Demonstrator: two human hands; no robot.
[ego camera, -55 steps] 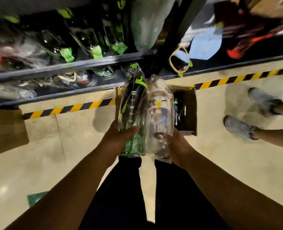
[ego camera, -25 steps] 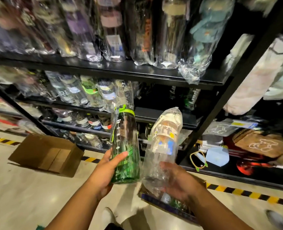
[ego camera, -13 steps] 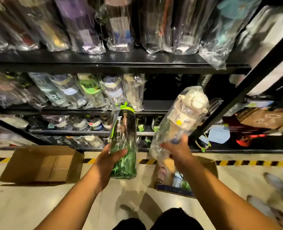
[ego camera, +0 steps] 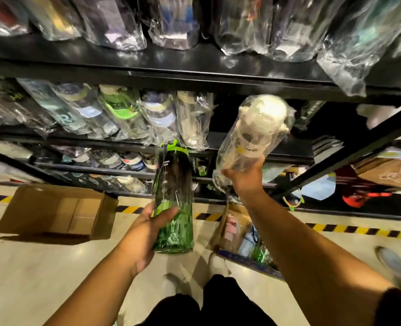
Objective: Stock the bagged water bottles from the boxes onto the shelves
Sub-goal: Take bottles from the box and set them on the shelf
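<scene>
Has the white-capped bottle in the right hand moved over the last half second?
Yes, the white-capped bottle rose, its cap now nearer the upper shelf front edge.

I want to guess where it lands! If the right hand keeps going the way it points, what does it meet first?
Probably nothing: the right hand and its white-capped bottle aim at the dark gap on the middle shelf, beside the bagged bottles. Depth is unclear.

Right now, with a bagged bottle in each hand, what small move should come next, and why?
Probably ease the cream-lidded bottle forward into the dark gap on the middle shelf, just right of the row of bagged bottles. The right hand grips its base, raised and tilted toward that gap, while the left hand holds the green bottle lower and upright.
</scene>
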